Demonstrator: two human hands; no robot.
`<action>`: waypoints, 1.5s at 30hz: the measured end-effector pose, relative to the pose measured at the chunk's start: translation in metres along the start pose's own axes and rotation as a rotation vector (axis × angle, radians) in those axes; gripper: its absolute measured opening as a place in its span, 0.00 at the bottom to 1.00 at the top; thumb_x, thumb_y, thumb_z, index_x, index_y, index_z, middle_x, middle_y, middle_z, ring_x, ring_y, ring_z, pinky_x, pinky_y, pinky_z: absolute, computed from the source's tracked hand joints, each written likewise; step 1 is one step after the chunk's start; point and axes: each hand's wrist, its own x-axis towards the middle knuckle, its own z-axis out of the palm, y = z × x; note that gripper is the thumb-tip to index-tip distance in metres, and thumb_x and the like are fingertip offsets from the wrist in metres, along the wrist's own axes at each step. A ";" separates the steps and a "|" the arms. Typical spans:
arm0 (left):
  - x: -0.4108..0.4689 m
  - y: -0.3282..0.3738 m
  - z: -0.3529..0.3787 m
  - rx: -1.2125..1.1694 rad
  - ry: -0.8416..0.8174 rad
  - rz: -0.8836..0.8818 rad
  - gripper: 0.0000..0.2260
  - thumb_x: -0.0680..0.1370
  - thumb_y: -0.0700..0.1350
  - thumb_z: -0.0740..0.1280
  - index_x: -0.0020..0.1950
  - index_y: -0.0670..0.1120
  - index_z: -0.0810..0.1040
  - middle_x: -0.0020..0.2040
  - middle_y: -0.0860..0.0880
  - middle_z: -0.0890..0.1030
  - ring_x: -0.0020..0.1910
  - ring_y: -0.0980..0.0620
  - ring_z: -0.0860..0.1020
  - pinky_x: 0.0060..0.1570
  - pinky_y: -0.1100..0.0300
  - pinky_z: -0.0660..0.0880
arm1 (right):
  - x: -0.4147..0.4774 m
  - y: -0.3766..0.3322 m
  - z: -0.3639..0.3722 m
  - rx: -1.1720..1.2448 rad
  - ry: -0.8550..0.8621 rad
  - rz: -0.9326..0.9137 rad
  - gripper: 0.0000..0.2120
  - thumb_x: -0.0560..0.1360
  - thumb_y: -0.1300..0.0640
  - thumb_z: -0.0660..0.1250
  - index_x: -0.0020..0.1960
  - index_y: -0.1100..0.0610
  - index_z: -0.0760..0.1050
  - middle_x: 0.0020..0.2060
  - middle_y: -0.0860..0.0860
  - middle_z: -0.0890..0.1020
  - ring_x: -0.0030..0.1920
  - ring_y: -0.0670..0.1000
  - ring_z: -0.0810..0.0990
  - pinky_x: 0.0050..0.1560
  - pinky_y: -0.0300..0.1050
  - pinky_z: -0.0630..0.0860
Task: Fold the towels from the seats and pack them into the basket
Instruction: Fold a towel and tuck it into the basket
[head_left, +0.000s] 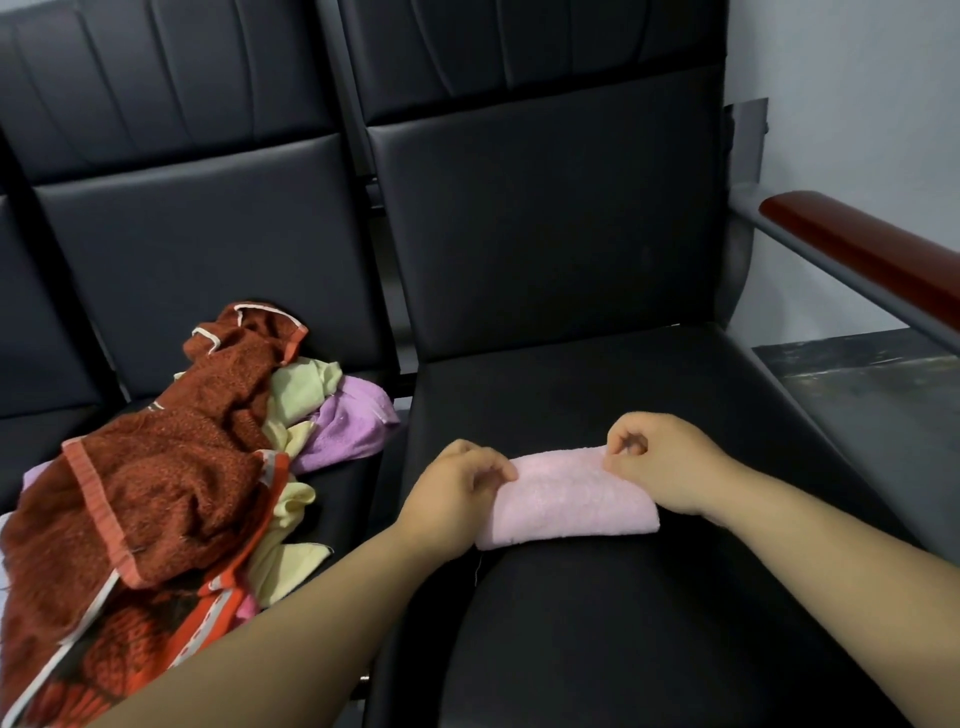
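Currently, my left hand (460, 488) pinches the left end of the folded pink towel (571, 499) with curled fingers, while my right hand (660, 462) pinches its far right corner between curled fingers and thumb. The towel lies flat across the right-hand black seat (623, 649), its rounded fold edge facing me. Bare cushion extends behind and in front of it; the pile of unfolded towels (171, 467) occupies the neighbouring seat, apart from my left hand, and the armrest (857, 244) stands well to the right.
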 end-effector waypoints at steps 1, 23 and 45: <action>0.003 0.001 -0.004 0.021 -0.055 -0.033 0.12 0.81 0.45 0.67 0.45 0.63 0.81 0.52 0.56 0.75 0.48 0.60 0.76 0.51 0.75 0.68 | -0.002 0.000 -0.005 0.002 -0.043 0.010 0.03 0.77 0.54 0.73 0.45 0.47 0.81 0.43 0.47 0.81 0.44 0.48 0.80 0.42 0.41 0.76; -0.035 0.099 -0.022 -0.441 -0.063 -0.060 0.16 0.75 0.34 0.70 0.47 0.58 0.82 0.57 0.46 0.77 0.47 0.48 0.77 0.36 0.60 0.76 | -0.090 -0.032 -0.099 0.198 0.005 -0.024 0.12 0.78 0.60 0.66 0.52 0.43 0.79 0.56 0.50 0.78 0.55 0.53 0.78 0.55 0.51 0.78; -0.167 0.285 0.429 0.388 -1.296 0.479 0.13 0.73 0.40 0.76 0.49 0.52 0.75 0.42 0.54 0.75 0.41 0.53 0.74 0.34 0.70 0.70 | -0.376 0.423 -0.059 0.157 0.237 0.545 0.08 0.75 0.58 0.74 0.52 0.49 0.78 0.46 0.41 0.78 0.48 0.43 0.76 0.41 0.22 0.66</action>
